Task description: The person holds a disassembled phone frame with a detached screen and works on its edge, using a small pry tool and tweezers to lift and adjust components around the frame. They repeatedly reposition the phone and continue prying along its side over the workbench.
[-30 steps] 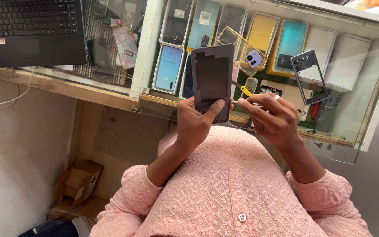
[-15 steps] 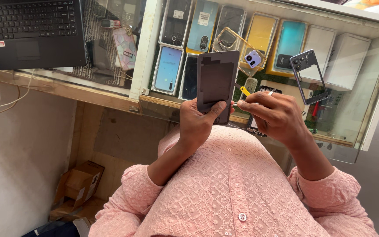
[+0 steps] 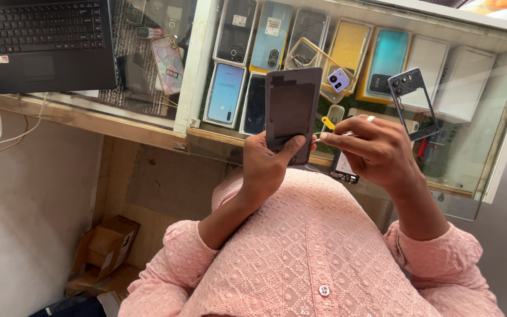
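Panel: flat dark grey rectangular phone panel (image 3: 291, 111) — upright above the glass counter (image 3: 488, 147); likely light, stiff, fragile; best held by edges.
Left hand (image 3: 268, 167): fingers clamped on its lower end.
Right hand (image 3: 377, 152): fingertips pinched on a thin yellow-tipped metal tool (image 3: 330, 130) — beside the panel.

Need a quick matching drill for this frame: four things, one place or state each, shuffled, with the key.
Things:
1. dark phone panel
2. laptop
3. thin tool with yellow tip
4. cardboard box

Places or states:
A. on the floor under the counter
B. pinched in the right hand
C. held upright in the left hand
D. open on the glass counter, at the far left

Pairs: 1-C, 2-D, 3-B, 4-A
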`<action>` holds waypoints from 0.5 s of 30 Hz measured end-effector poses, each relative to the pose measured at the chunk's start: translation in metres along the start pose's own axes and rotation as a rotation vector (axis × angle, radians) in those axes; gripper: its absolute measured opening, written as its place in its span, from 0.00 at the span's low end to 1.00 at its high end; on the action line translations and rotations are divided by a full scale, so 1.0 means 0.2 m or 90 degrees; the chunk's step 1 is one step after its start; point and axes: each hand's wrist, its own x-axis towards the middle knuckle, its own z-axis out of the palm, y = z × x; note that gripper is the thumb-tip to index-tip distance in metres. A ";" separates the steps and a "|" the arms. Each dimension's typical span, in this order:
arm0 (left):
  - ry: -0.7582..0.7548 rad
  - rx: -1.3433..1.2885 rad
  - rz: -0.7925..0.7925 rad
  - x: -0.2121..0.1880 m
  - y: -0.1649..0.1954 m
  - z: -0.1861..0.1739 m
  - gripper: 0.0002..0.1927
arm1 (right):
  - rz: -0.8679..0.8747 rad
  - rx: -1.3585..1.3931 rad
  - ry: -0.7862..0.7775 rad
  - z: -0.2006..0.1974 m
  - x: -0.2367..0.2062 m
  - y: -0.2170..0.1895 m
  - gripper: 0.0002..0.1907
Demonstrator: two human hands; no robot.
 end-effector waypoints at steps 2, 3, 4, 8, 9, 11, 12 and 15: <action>-0.002 0.012 0.012 0.00 0.01 0.01 0.09 | 0.018 -0.034 0.023 0.04 -0.01 0.00 0.16; 0.004 0.019 0.011 0.00 0.01 0.01 0.09 | 0.026 -0.052 0.036 0.06 -0.01 0.00 0.17; 0.011 0.027 0.011 0.00 0.01 0.01 0.09 | 0.031 -0.068 0.025 0.07 -0.02 -0.01 0.18; 0.009 0.039 -0.001 0.01 0.03 0.01 0.08 | 0.052 -0.101 0.008 0.06 -0.04 -0.07 0.18; 0.000 0.045 0.004 0.01 0.03 0.01 0.08 | 0.059 -0.099 0.007 0.05 -0.04 -0.09 0.18; -0.019 0.058 0.013 0.00 0.04 0.01 0.09 | 0.063 -0.103 0.009 0.05 -0.03 -0.11 0.17; -0.016 0.073 0.014 0.01 0.04 0.01 0.09 | 0.064 -0.105 0.009 0.05 -0.02 -0.11 0.16; -0.006 0.093 0.010 0.01 0.03 0.01 0.09 | 0.055 -0.098 -0.015 0.04 -0.02 -0.12 0.17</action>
